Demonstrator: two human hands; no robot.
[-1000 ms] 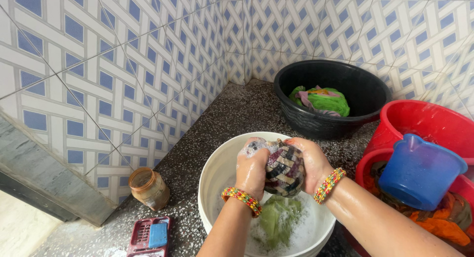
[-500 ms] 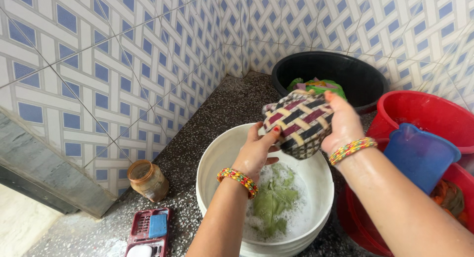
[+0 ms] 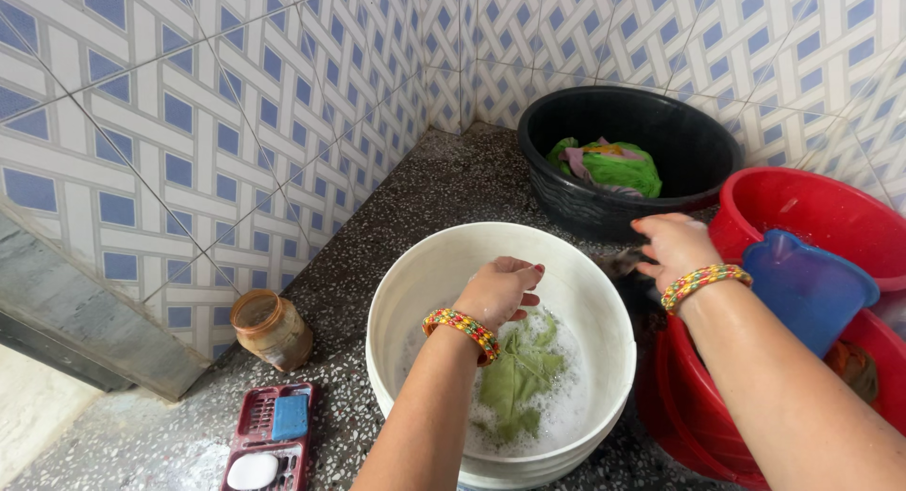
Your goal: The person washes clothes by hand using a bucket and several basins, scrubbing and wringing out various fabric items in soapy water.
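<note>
My left hand hovers over the white tub, fingers loosely curled and holding nothing. Below it a green cloth lies in soapy water. My right hand is stretched out palm down over the gap between the white tub and the stacked red tubs, fingers spread. Just under its thumb shows a blurred dark scrap, which may be the woven-pattern cloth. Both wrists wear beaded bracelets.
A black tub with green and pink clothes stands in the tiled corner. A red bucket and a blue jug are at the right. A brown jar and a red soap tray sit on the speckled floor at the left.
Both hands wrung the woven-pattern cloth, then the right hand lifted it away to the right. Now neither hand grips it; the left hand has dropped back over the white tub.
</note>
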